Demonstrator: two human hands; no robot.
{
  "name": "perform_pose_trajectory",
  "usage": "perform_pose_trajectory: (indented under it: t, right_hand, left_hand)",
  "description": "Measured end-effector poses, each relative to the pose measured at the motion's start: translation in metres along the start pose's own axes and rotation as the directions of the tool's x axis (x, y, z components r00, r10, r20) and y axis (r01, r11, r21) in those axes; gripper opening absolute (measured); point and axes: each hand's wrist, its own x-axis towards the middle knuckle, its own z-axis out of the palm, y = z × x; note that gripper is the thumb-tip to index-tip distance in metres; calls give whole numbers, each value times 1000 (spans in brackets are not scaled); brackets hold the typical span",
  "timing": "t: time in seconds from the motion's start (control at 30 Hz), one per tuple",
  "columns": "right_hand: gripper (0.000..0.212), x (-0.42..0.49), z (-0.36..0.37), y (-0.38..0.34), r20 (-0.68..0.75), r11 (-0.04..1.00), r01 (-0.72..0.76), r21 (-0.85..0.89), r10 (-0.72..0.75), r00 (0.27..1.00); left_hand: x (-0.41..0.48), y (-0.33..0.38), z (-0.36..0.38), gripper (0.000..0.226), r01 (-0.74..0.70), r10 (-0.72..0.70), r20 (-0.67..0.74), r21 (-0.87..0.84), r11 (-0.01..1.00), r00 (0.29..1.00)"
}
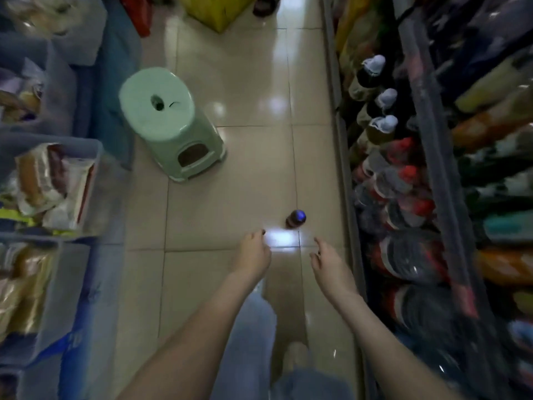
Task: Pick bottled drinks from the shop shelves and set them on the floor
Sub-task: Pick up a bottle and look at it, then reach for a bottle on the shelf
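Bottle (295, 220): dark drink, blue cap, upright on the floor (230, 212), just past both hands and close to the shelf base. One set down so far, by the look of it.

Left hand (253, 251): fingers loosely curled, holding nothing, near the bottle but not touching it. Right hand (330, 265): fingers relaxed, also empty, just beside the shelf (343, 157).

Handling, my read: small full PET, stiff enough, some weight, smooth wall probably slick. Grip round the body below the shoulder, not by the cap. It tips easily on glossy tile, so set it flat.

Shelf on the right holds the stock: red-cap bottles (409, 171) in shiny wrap at mid-depth, white-cap bottles (380, 125) further along. Wrapped packs likely need pulling apart; loose white-caps look the easier pick. Upper tiers too blurred to read.

Bins (86, 148) on the left: translucent plastic, stacked, holding snack bags (49, 180). No drinks visible there.

Further out: green stool (170, 119) mid-aisle, well apart from the bottle. Yellow bag (213, 10) at the far end.
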Motion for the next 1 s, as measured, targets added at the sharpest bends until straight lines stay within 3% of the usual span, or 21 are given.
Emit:
perform_pose_trajectory:
  t: [0.07, 0.13, 0.27, 0.43, 0.6, 0.73, 0.87, 1.0]
  right_hand:
    - [47, 77, 28, 10, -22, 1000, -7, -18, 6, 1000]
    - [54, 150, 61, 26, -23, 982, 6, -190, -11, 1000]
    - [60, 248, 123, 64, 68, 840, 131, -527, -112, 991]
    - [39, 282, 146, 89, 87, 824, 206, -528, -188, 978]
    - [37, 221, 82, 75, 138, 921, 253, -296, -221, 965]
    - [33, 125, -18, 48, 20, 963, 234, -131, -234, 972]
    - [33, 7, -121, 16, -233, 965, 259, -24, -258, 938]
    - [27, -101, -195, -12, -409, 985, 157, 75, -113, 906]
  left_hand:
    - [60, -9, 22, 46, -2, 2, -3, 1, 1000, 1000]
    - [114, -20, 54, 47, -16, 16, -2, -2, 1000, 1000]
    - [184, -46, 119, 50, -37, 37, 18, 13, 999, 999]
    - [205, -57, 149, 55, -15, 10, 77, 65, 998, 997]
    - [169, 3, 102, 64, -154, 132, 175, 123, 980, 976]
    - [107, 61, 45, 91, -355, 284, 294, 222, 908, 912]
    - [36, 130, -3, 90, -597, 492, 400, 200, 776, 773]
    - [-27, 198, -58, 73, -756, 676, 414, 49, 652, 610]
